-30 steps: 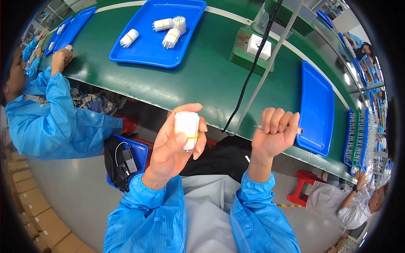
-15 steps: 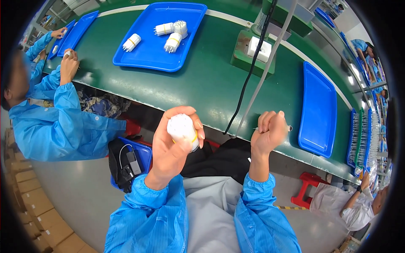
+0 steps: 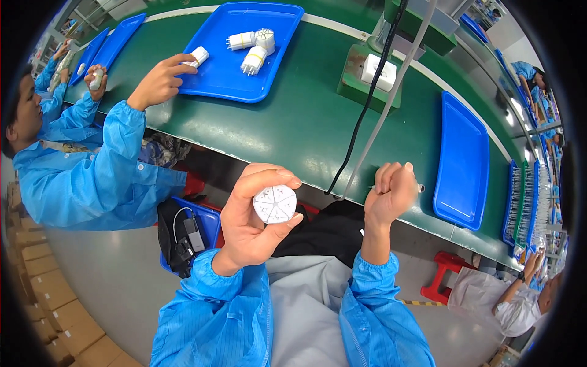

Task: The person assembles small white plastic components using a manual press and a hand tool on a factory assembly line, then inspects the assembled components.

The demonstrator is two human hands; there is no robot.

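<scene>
The left hand [image 3: 244,225] gripped a white, plastic-looking segmented cylinder [image 3: 275,205], its long axis roughly along the line of sight. At the cylinder's 3 o'clock, apart, the right hand [image 3: 391,194] was closed around a mostly hidden slim object [image 3: 422,188]. Farther, at 12 o'clock, a blue rectangular tray [image 3: 214,81] lay on the green desk [image 3: 306,122].

We are holding a cylinder [image 3: 274,204] in our left hand [image 3: 241,223] and a rod [image 3: 422,188] in our right hand [image 3: 391,192], before the bench [image 3: 306,116]. On it, to our left, a tray [image 3: 226,84] is bearing four cylinders [image 3: 253,60], a co-worker's hand [image 3: 160,81] touching the leftmost. A fixture [image 3: 351,82] is standing right of that tray, behind two cables [image 3: 356,131]; a second tray [image 3: 461,165] is lying farther right.
</scene>
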